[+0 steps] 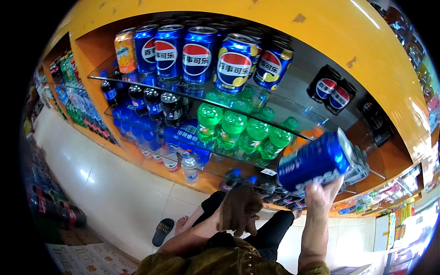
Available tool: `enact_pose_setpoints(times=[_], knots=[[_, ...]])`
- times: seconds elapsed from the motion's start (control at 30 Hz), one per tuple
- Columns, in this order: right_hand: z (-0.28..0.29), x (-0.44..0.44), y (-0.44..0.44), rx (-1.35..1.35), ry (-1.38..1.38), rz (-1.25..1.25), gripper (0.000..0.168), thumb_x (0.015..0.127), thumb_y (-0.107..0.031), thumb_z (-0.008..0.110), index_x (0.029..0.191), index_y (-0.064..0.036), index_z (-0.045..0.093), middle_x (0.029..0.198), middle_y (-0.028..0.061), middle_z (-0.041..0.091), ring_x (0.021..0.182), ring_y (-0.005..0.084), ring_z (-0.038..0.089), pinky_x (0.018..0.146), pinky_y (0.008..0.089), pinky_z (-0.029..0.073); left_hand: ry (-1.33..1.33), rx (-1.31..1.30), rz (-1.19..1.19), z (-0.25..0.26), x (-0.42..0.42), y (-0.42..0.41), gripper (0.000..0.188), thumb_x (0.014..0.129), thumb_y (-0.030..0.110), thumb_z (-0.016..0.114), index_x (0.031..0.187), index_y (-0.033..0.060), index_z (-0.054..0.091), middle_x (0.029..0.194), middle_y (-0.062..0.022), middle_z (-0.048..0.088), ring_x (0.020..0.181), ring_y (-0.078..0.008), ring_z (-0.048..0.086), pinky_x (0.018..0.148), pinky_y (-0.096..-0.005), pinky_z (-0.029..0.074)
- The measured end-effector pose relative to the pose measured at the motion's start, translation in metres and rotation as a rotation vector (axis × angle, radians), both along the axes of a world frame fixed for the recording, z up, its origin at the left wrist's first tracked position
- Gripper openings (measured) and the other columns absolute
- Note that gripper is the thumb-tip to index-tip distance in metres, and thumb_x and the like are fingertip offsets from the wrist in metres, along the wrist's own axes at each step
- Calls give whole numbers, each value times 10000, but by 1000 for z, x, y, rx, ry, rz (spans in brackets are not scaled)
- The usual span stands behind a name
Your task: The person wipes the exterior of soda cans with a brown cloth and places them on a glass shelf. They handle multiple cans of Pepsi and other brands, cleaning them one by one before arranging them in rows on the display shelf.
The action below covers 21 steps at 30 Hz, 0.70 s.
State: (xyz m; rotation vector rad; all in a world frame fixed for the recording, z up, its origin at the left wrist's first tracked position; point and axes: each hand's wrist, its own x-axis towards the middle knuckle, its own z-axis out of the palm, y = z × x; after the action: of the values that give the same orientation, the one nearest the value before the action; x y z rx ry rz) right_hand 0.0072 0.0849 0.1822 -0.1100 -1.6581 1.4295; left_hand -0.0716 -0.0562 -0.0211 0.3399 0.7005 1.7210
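Observation:
My right hand (321, 196) is shut on a blue Pepsi can (311, 163), tilted on its side and blurred by motion. It is in front of the right end of the glass shelves. Right behind its top shows a greyish, can-like shape (359, 166), too blurred to tell. My left hand (240, 209) is low in front of my body in a brown fabric glove, its fingers pointing down and partly curled; whether it holds anything cannot be made out. Blue Pepsi cans (197, 55) stand in rows on the upper glass shelf (192, 98), with an orange Mirinda can (125, 51) at the left end.
Black Pepsi cans (323, 84) stand at the upper shelf's right. Below are green 7UP bottles (233, 123), dark cola bottles (172, 106) and blue-wrapped packs (189, 137). A yellow cabinet edge (261, 13) arches over them. A black slipper (163, 232) lies on the tiled floor (113, 192).

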Motion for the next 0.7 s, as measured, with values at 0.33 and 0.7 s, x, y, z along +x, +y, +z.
enact_pose_setpoints(times=[0.33, 0.7], knots=[[57, -68, 21, 168, 49, 72, 886, 626, -197, 835, 1280, -23, 264, 1125, 147, 493, 1011, 233, 563, 853, 353, 513, -102, 22, -16, 8, -10, -11, 432, 943, 287, 427, 1257, -4, 366, 1159, -181, 496, 932, -294, 584, 822, -467, 503], [42, -117, 32, 296, -60, -77, 975, 591, -222, 850, 1305, 35, 237, 1113, 152, 508, 1034, 224, 533, 892, 340, 463, -154, -146, -4, 22, -15, -16, 366, 925, 303, 439, 1166, 29, 470, 1067, -131, 560, 904, -271, 585, 762, -452, 511]])
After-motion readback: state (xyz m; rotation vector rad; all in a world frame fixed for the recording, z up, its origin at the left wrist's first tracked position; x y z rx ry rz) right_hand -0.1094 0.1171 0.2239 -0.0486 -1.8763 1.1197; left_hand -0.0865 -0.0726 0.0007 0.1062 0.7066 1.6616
